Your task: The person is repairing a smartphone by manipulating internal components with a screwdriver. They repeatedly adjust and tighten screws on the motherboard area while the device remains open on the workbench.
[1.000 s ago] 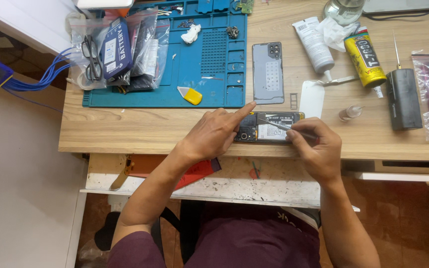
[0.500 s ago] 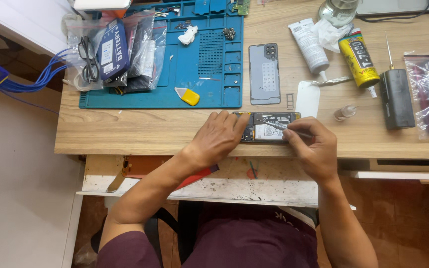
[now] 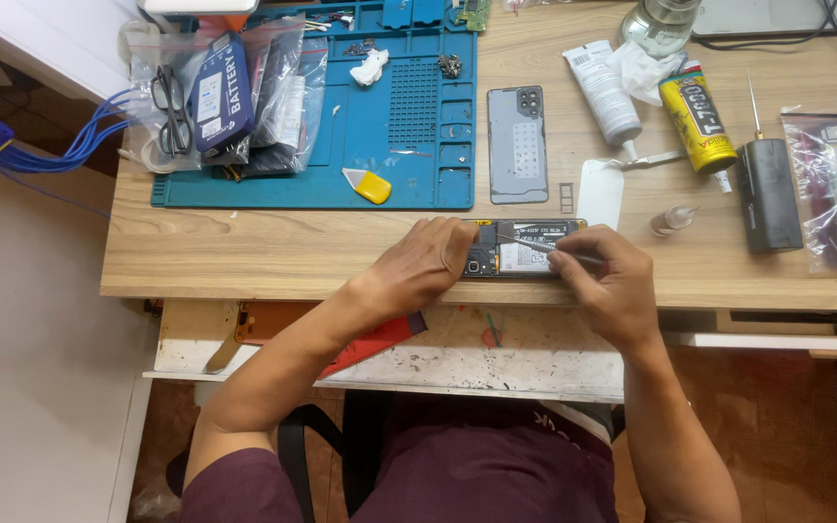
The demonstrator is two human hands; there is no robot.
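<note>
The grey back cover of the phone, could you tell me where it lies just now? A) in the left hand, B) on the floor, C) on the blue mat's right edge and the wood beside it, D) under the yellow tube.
C: the grey back cover lies flat beside the blue mat, far from both hands.
</note>
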